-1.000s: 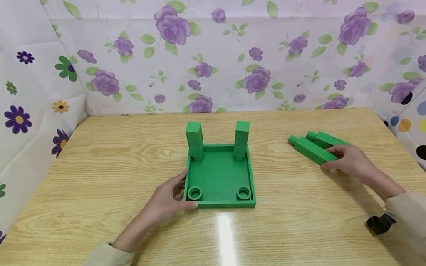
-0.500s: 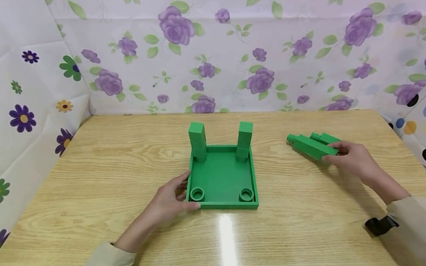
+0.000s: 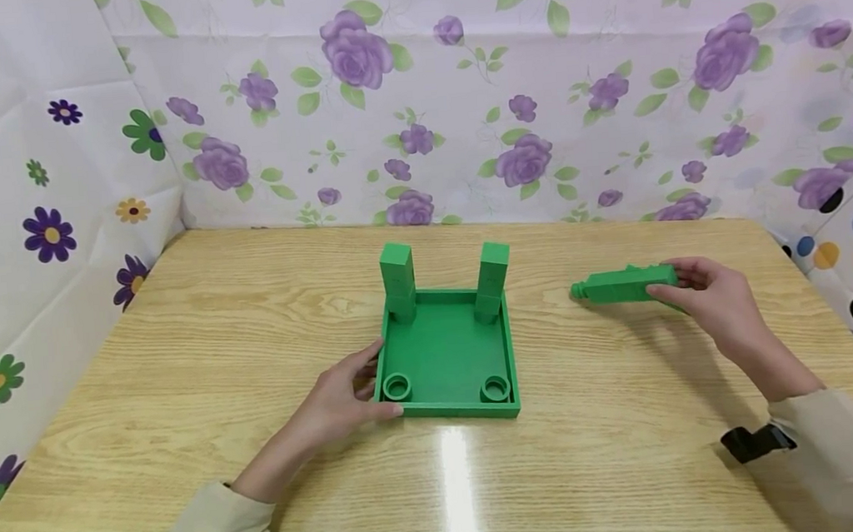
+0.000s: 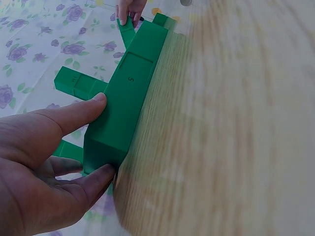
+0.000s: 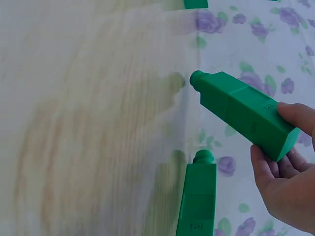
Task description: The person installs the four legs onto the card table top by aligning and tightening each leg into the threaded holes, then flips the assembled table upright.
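Stretches out as a counter (image 3: 264, 304) of pale wood grain. Bears a shallow square green tray (image 3: 444, 352), placed about midway between the left and right edges, clear of the back one. Also carries, lying towards the back right corner, a green block (image 5: 198, 199) knobbed at one end and marked "120". Reflects a streak of glare (image 3: 457, 489) in front of the tray.

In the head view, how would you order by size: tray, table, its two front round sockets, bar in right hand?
Largest to smallest:
Table
Tray
Bar in right hand
Left socket and right socket: look alike, so unranked.
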A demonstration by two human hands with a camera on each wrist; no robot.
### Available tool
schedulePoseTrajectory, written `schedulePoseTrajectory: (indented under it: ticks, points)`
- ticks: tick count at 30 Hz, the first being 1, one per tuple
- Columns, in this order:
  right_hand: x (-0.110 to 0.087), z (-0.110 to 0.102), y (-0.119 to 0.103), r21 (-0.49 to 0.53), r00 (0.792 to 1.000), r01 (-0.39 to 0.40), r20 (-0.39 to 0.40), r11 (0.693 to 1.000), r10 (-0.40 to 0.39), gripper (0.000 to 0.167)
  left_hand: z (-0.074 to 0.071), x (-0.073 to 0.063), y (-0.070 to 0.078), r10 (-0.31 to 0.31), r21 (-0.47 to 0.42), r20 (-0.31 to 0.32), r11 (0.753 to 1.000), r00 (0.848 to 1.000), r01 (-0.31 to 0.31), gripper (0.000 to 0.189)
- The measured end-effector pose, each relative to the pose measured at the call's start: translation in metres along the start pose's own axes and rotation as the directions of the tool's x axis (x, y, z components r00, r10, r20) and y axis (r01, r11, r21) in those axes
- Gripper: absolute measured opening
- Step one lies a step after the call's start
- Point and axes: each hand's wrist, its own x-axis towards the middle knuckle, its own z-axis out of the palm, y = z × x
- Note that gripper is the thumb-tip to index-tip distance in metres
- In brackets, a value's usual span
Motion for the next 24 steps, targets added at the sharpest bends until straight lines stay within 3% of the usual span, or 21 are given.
schedulePoseTrajectory:
  ticks: [4, 8, 14, 20, 24]
  points:
    - [0.0, 0.002, -0.004, 0.072, 1.0, -0.009, -0.014, 0.997, 0.01, 0.054, 0.0, 0.0, 0.0, 0.003, 0.0, 0.003, 1.0, 1.0, -0.003, 0.092]
    - [-0.001, 0.005, -0.013, 0.213, 1.0, 0.001, -0.03, 0.977, 0.005, 0.048, 0.0, 0.001, -0.001, 0.003, 0.007, 0.004, 1.0, 1.0, -0.003, 0.092]
    - [-0.006, 0.014, -0.032, 0.39, 0.997, 0.07, -0.06, 0.918, -0.051, 0.038, -0.001, 0.001, -0.001, 0.0, 0.009, 0.007, 1.0, 1.0, 0.0, 0.092]
    - [-0.011, 0.027, -0.051, 0.562, 0.988, 0.144, -0.04, 0.814, -0.147, 0.028, 0.0, 0.0, 0.0, -0.005, 0.014, 0.003, 1.0, 1.0, 0.005, 0.092]
    - [-0.014, 0.037, -0.063, 0.583, 0.979, 0.179, -0.025, 0.792, -0.202, 0.028, 0.0, 0.0, 0.0, -0.012, 0.015, 0.002, 1.0, 1.0, 0.012, 0.092]
